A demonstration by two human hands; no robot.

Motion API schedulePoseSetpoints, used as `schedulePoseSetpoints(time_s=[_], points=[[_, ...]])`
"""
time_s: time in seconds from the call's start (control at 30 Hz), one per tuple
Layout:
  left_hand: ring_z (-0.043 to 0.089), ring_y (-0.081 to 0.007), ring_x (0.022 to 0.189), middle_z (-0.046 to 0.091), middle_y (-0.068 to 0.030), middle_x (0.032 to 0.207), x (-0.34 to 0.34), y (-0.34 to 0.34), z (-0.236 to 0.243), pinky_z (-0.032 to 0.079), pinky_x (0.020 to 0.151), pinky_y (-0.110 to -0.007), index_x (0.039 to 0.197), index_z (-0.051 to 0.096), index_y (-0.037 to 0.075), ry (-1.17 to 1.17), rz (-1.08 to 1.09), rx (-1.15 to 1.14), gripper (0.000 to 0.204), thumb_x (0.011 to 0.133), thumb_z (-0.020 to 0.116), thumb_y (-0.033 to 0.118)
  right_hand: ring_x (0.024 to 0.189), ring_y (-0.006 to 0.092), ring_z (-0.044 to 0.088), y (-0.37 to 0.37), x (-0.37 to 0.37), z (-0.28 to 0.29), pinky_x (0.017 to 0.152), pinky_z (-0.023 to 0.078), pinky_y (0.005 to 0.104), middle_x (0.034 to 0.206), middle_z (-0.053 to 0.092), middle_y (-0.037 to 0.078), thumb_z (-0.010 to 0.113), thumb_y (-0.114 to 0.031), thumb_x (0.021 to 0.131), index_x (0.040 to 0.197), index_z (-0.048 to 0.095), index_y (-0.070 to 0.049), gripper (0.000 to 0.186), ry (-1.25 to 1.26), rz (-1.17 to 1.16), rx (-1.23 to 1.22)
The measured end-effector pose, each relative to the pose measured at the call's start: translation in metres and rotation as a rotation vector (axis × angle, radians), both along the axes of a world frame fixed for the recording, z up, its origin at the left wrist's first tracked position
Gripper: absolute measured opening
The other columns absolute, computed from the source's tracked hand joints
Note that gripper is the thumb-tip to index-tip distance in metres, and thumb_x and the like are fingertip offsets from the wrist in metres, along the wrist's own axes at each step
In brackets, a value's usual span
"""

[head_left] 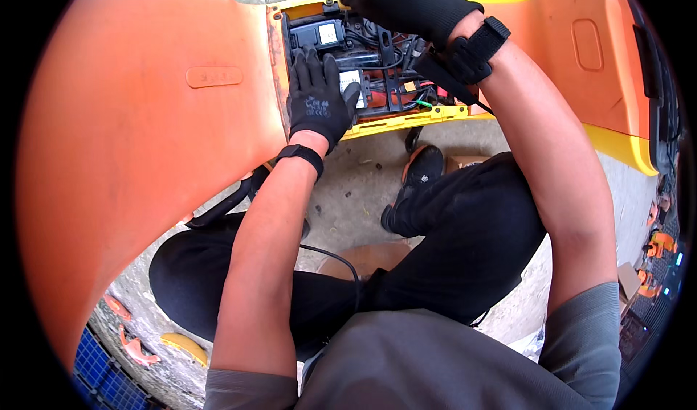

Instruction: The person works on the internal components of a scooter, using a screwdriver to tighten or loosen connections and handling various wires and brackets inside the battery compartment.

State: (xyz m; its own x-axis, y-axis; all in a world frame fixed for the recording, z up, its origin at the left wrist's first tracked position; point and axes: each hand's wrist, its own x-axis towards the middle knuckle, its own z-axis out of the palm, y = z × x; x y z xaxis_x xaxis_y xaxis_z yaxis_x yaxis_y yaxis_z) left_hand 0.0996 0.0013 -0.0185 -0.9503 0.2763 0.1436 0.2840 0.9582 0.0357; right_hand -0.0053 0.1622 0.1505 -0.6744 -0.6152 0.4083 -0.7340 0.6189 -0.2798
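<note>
An orange machine body (145,98) has an uncovered compartment with a yellow rim (392,124). My left hand (319,101), in a black glove, lies flat over the compartment's left side, fingers stretched out. Just past its fingertips sits a black box with a white label (328,33). Another white-labelled box (351,83) shows partly beside my thumb. Bundled wires (406,83), black, red, yellow and green, fill the right part. My right hand (406,5), also gloved, is raised above the far rim with its fingers curled; what it holds, partly orange, is cut off and unclear.
The body's orange right section (588,47) extends beyond my right arm. Below, my legs are bent around a round brown seat (367,259). Blue crates (102,370), a yellow curved piece (184,347) and orange parts (136,346) lie at lower left.
</note>
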Motion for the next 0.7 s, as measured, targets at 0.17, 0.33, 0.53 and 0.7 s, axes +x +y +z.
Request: schedulePoseSetpoints(time_s=[0.17,0.33,0.53,0.7], points=[[0.026,-0.0448,0.149,0.032,-0.0298,0.157,0.002,-0.005,0.002,0.018,0.123,-0.052,0.151,0.042,0.003,0.001,0.011,0.013,0.071,0.097,0.055,0.047,0.096,0.0418,0.065,-0.02,0.026,0.021,0.083,0.053,0.0485,0.098,0.064,0.024,0.065,-0.008,0.088,0.106,0.061,-0.004,0.019,-0.018,-0.118,0.037],[0.028,-0.0447,0.148,0.033,-0.0303,0.156,0.0,-0.001,0.003,0.019,0.123,-0.052,0.149,0.044,0.002,0.017,-0.009,0.055,0.07,0.097,0.057,0.046,0.088,0.0418,0.068,-0.018,-0.001,0.009,0.081,0.055,0.0493,0.095,0.067,0.023,0.058,-0.011,0.093,0.106,0.063,-0.004,0.015,0.029,-0.185,0.15],[0.029,-0.0448,0.147,0.034,-0.0307,0.156,0.0,-0.003,0.001,0.02,0.122,-0.052,0.148,0.046,0.002,0.029,-0.013,0.06,0.069,0.097,0.057,0.046,0.092,0.0409,0.07,-0.023,0.007,0.012,0.081,0.056,0.0472,0.097,0.069,0.025,0.055,-0.009,0.092,0.106,0.063,0.0,0.018,0.003,-0.175,0.148],[0.029,-0.0451,0.147,0.033,-0.0306,0.157,0.001,-0.003,0.002,0.02,0.123,-0.052,0.149,0.045,0.002,0.017,-0.01,0.059,0.069,0.097,0.056,0.046,0.093,0.0387,0.072,-0.025,0.005,0.02,0.08,0.057,0.0464,0.095,0.072,0.024,0.056,-0.017,0.094,0.108,0.066,-0.003,0.023,-0.077,-0.326,0.305]])
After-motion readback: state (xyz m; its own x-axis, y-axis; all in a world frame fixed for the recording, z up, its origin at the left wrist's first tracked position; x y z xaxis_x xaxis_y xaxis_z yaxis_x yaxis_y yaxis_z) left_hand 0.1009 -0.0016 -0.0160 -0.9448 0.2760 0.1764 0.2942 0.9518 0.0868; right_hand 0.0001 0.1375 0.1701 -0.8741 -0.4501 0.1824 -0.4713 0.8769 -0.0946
